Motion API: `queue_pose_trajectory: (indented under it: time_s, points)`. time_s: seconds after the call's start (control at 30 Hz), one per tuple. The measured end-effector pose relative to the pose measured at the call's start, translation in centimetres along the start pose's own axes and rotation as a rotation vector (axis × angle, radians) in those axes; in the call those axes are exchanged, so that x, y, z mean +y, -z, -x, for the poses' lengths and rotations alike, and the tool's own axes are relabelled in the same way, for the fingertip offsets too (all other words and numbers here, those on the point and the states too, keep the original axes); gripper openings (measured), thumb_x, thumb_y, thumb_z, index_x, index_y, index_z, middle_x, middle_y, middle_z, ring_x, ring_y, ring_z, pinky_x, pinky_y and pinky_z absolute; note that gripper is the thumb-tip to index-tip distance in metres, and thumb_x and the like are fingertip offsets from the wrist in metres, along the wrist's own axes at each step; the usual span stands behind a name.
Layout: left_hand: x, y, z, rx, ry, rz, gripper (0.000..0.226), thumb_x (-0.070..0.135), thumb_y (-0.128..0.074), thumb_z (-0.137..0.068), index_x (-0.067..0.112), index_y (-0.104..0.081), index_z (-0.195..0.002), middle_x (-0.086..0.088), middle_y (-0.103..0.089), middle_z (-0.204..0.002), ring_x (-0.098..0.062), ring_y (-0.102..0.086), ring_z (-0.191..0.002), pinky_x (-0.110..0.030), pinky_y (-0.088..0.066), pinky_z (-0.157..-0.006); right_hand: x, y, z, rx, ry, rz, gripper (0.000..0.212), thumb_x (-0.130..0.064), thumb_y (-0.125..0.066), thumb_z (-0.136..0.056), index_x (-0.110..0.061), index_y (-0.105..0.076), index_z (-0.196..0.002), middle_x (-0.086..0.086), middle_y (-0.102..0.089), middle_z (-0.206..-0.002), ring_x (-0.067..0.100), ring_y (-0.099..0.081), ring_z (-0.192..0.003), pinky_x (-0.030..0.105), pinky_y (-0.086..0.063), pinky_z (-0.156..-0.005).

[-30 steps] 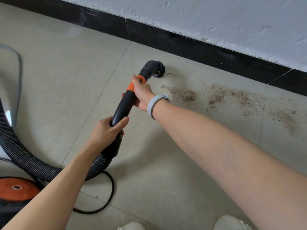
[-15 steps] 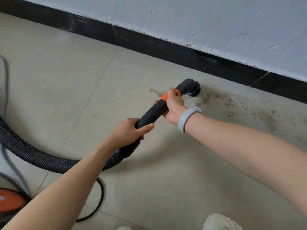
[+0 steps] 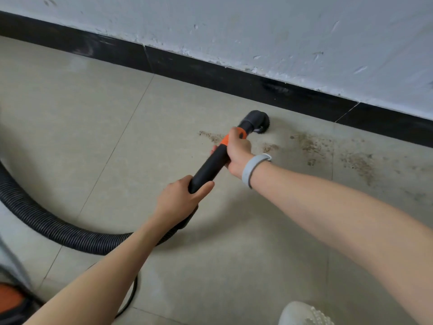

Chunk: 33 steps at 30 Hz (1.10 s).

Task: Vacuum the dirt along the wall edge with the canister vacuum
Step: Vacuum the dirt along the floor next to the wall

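Note:
A black vacuum wand [image 3: 210,164] with an orange collar ends in a round brush nozzle [image 3: 259,121] that touches the beige tiled floor close to the black skirting. My right hand [image 3: 237,151] grips the wand at the orange collar. My left hand [image 3: 180,200] grips its lower end where the ribbed hose [image 3: 46,224] joins. Brown dirt [image 3: 311,146] is smeared over the tiles right of the nozzle, with a small streak of dirt [image 3: 210,136] to its left.
The black skirting [image 3: 210,76] runs under a scuffed white wall [image 3: 281,31]. An orange part of the canister vacuum [image 3: 9,299] shows at the bottom left, with a thin black cable [image 3: 131,296] beside it. A white shoe [image 3: 304,313] sits at the bottom edge.
The nozzle has swept right along the floor through the dirt. The patch beside the nozzle's earlier spot is largely gone. Both hands keep their grip on the wand.

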<state>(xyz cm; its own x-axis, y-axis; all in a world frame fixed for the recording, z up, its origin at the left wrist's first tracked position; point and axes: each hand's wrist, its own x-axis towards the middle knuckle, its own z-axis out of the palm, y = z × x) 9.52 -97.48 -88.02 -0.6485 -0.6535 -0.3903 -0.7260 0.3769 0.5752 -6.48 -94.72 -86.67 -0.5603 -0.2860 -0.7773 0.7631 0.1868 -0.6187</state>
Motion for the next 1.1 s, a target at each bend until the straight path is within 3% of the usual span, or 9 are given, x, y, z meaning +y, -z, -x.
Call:
queue_pose_trajectory:
  time_s: [0.2, 0.33, 0.4, 0.5, 0.6, 0.77, 0.9, 1.03, 1.1]
  points:
    - [-2.6, 0.7, 0.4, 0.108, 0.084, 0.129, 0.040, 0.052, -0.054, -0.086, 0.012, -0.058, -0.080, -0.004, -0.068, -0.071, -0.021, -0.064, -0.068, -0.038, -0.050, -0.065, 0.7, -4.3, 0.2, -0.110, -0.019, 0.114, 0.029, -0.034, -0.043, -0.098, -0.005, -0.043, -0.104, 0.009, -0.053, -0.078, 0.024, -0.060, -0.059, 0.040, -0.058, -0.069]
    - [-2.0, 0.4, -0.4, 0.053, 0.064, 0.117, 0.036, 0.051, -0.054, -0.087, 0.018, -0.055, -0.075, 0.004, -0.066, -0.066, -0.010, -0.061, -0.062, -0.025, -0.044, -0.054, 0.1, -3.4, -0.4, -0.080, -0.029, 0.115, 0.027, -0.034, -0.042, -0.098, -0.007, -0.042, -0.097, 0.009, -0.053, -0.078, 0.024, -0.061, -0.061, 0.039, -0.058, -0.070]
    - [-0.9, 0.0, -1.1, 0.004, 0.030, 0.113, 0.036, 0.051, -0.054, -0.087, 0.018, -0.056, -0.075, 0.006, -0.065, -0.066, -0.009, -0.061, -0.062, -0.023, -0.043, -0.055, -0.6, -1.8, -0.8, -0.037, -0.025, 0.097, 0.027, -0.035, -0.042, -0.098, -0.008, -0.042, -0.100, 0.009, -0.055, -0.083, 0.023, -0.062, -0.062, 0.036, -0.058, -0.067]
    - [1.5, -1.6, -2.0, -0.083, -0.038, 0.051, 0.041, 0.055, -0.052, -0.086, 0.015, -0.058, -0.079, 0.002, -0.067, -0.070, -0.016, -0.063, -0.068, -0.032, -0.048, -0.065, -1.6, 2.1, -1.6, 0.044, -0.018, 0.068, 0.031, -0.038, -0.042, -0.098, -0.008, -0.042, -0.108, 0.012, -0.059, -0.096, 0.024, -0.065, -0.072, 0.037, -0.059, -0.073]
    - [4.4, -3.8, -2.2, -0.176, -0.109, -0.009, 0.045, 0.059, -0.049, -0.085, 0.015, -0.057, -0.082, -0.001, -0.068, -0.074, -0.018, -0.063, -0.070, -0.035, -0.049, -0.068, -2.5, 6.8, -2.0, 0.112, -0.006, -0.013, 0.035, -0.039, -0.043, -0.098, -0.009, -0.043, -0.117, 0.011, -0.061, -0.100, 0.020, -0.064, -0.061, 0.031, -0.058, -0.062]
    - [9.0, -7.0, -2.3, -0.329, -0.207, -0.041, 0.042, 0.061, -0.047, -0.087, 0.020, -0.051, -0.078, -0.002, -0.068, -0.078, -0.019, -0.065, -0.072, -0.035, -0.051, -0.068, -3.9, 13.1, -2.3, 0.271, 0.023, -0.039, 0.030, -0.037, -0.042, -0.098, -0.009, -0.042, -0.109, 0.011, -0.057, -0.096, 0.029, -0.065, -0.091, 0.042, -0.054, -0.087]
    - [10.7, -8.1, -1.9, -0.276, -0.235, -0.083, 0.041, 0.061, -0.045, -0.087, 0.025, -0.041, -0.069, 0.003, -0.061, -0.069, -0.017, -0.059, -0.066, -0.029, -0.041, -0.054, -4.8, 14.9, -2.0, 0.252, 0.038, -0.116, 0.030, -0.035, -0.044, -0.098, -0.011, -0.040, -0.115, 0.009, -0.055, -0.093, 0.023, -0.066, -0.070, 0.034, -0.058, -0.068]
    - [9.1, -7.8, -1.2, -0.122, -0.195, -0.060, 0.041, 0.062, -0.045, -0.085, 0.022, -0.046, -0.075, 0.003, -0.060, -0.065, -0.019, -0.058, -0.063, -0.029, -0.037, -0.052, -4.7, 12.7, -1.9, 0.147, 0.020, -0.110, 0.026, -0.032, -0.046, -0.097, -0.007, -0.043, -0.092, 0.012, -0.054, -0.079, 0.024, -0.060, -0.057, 0.038, -0.058, -0.069]
    - [7.7, -7.3, -0.9, -0.050, -0.167, -0.021, 0.041, 0.061, -0.046, -0.085, 0.022, -0.047, -0.074, 0.003, -0.058, -0.062, -0.016, -0.057, -0.059, -0.029, -0.036, -0.050, -4.6, 10.7, -1.9, 0.092, 0.015, -0.084, 0.025, -0.032, -0.046, -0.097, -0.007, -0.044, -0.094, 0.012, -0.053, -0.081, 0.023, -0.058, -0.053, 0.037, -0.057, -0.063]
